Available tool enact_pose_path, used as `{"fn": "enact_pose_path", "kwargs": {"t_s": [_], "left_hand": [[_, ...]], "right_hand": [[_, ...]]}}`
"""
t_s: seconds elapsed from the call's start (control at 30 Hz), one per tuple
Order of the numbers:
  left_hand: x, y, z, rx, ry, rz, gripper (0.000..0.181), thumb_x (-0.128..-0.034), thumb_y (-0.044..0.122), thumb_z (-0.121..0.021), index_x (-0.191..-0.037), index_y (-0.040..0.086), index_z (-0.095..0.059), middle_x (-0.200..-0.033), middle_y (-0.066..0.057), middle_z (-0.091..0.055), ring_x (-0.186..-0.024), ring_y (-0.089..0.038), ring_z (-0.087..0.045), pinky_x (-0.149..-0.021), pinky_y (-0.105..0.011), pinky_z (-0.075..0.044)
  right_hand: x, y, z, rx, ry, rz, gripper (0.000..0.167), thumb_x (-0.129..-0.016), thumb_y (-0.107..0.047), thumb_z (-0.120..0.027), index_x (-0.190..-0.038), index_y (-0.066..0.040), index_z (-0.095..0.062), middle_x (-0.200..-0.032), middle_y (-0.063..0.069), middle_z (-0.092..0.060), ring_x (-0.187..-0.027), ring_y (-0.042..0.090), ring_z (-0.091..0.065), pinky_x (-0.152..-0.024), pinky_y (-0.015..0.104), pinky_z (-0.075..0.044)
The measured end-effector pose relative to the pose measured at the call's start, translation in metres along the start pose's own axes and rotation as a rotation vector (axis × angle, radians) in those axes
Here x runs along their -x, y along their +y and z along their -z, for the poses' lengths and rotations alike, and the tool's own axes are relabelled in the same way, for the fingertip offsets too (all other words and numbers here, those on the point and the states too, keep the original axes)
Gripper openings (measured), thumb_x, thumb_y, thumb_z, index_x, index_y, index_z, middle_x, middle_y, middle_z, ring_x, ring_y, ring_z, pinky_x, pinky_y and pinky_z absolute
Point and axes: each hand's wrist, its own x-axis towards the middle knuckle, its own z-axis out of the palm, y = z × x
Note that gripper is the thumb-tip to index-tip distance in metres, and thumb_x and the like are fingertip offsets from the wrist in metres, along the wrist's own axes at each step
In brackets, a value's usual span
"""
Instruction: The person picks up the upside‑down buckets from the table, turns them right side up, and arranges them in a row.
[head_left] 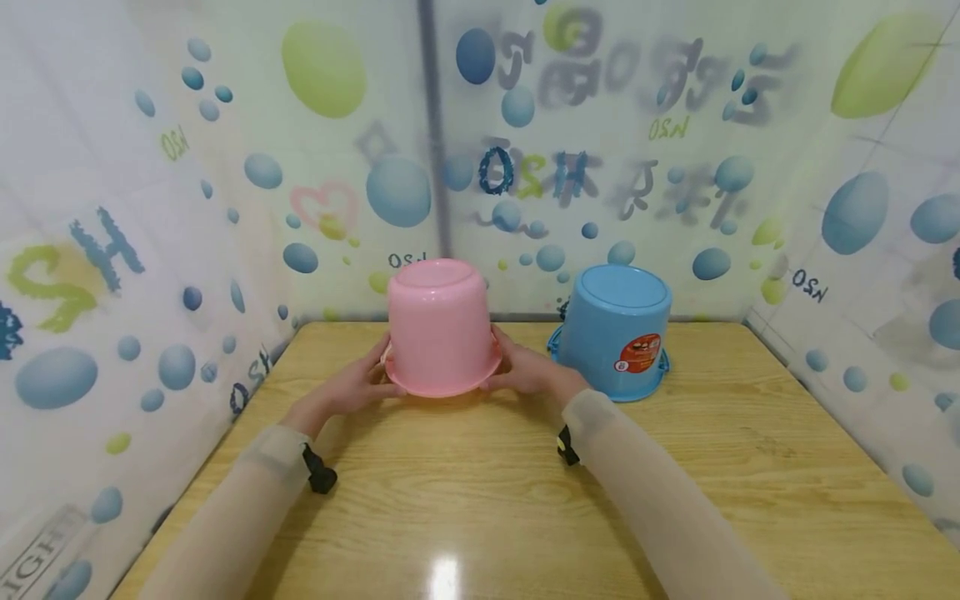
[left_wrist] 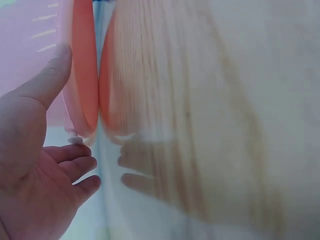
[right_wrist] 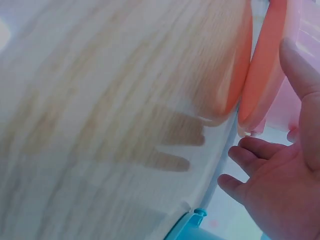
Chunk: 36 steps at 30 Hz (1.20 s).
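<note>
An upside-down pink bucket (head_left: 438, 333) is at the table's far side, left of the middle, its base facing up. My left hand (head_left: 358, 379) holds it low on its left side, near the rim. In the left wrist view the thumb (left_wrist: 52, 75) lies against the bucket, with the other fingers by a pale handle knob (left_wrist: 75, 140). On the opposite side my right hand (head_left: 525, 367) holds the bucket near the rim, its thumb (right_wrist: 295, 65) along the wall. The rim is at or just above the tabletop; I cannot tell which.
Right of the pink bucket, a blue bucket (head_left: 618, 325) stands upside down with a red label (head_left: 639, 353) on its side. The wooden table (head_left: 420, 492) reaches back to a curtain (head_left: 337, 275) printed with bubbles, which also hangs at both sides.
</note>
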Motion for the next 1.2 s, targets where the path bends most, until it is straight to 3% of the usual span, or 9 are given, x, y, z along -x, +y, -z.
{"fn": "enact_pose_path", "kwargs": {"t_s": [0.33,0.57,0.7,0.97,1.2], "left_hand": [[0.014,0.004,0.002,-0.010,0.025,0.010,0.111,-0.1018,0.060,-0.073,-0.178,0.032,0.004,-0.184,-0.018,-0.013,-0.164,-0.054,-0.026,-0.131,-0.073,-0.023],[0.021,0.007,0.004,0.023,0.060,-0.045,0.107,-0.1033,0.056,-0.072,-0.178,0.031,-0.001,-0.185,-0.015,-0.013,-0.164,-0.052,-0.029,-0.129,-0.071,-0.030],[0.026,0.011,0.005,0.059,0.070,-0.078,0.103,-0.1062,0.052,-0.071,-0.178,0.030,0.000,-0.185,-0.015,-0.012,-0.164,-0.052,-0.029,-0.128,-0.073,-0.031],[0.035,0.024,0.004,0.101,0.117,-0.056,0.086,-0.1128,0.054,-0.058,-0.177,0.037,-0.004,-0.185,-0.012,-0.014,-0.166,-0.050,-0.025,-0.130,-0.070,-0.029],[0.040,0.034,0.003,0.109,0.162,-0.111,0.079,-0.1145,0.048,-0.057,-0.178,0.036,-0.011,-0.186,-0.005,-0.016,-0.168,-0.047,-0.023,-0.130,-0.071,-0.030]], "right_hand": [[0.013,-0.010,0.000,0.041,0.032,-0.046,0.111,-0.096,-0.070,-0.074,-0.173,-0.054,0.004,-0.186,0.004,-0.015,-0.170,0.041,-0.022,-0.135,0.069,-0.021],[0.021,-0.012,-0.002,0.039,0.063,-0.022,0.106,-0.096,-0.078,-0.067,-0.170,-0.060,0.006,-0.187,0.002,-0.013,-0.169,0.045,-0.023,-0.133,0.073,-0.023],[0.026,-0.015,-0.002,0.024,0.085,0.002,0.102,-0.099,-0.077,-0.064,-0.171,-0.058,0.004,-0.187,0.002,-0.012,-0.169,0.046,-0.023,-0.132,0.073,-0.025],[0.037,-0.021,-0.001,-0.023,0.129,0.043,0.098,-0.101,-0.071,-0.065,-0.174,-0.053,-0.001,-0.186,0.001,-0.015,-0.169,0.042,-0.024,-0.132,0.069,-0.029],[0.049,-0.023,0.002,-0.058,0.153,0.094,0.097,-0.102,-0.068,-0.067,-0.173,-0.054,-0.003,-0.186,-0.001,-0.015,-0.170,0.043,-0.021,-0.129,0.075,-0.029]]}}
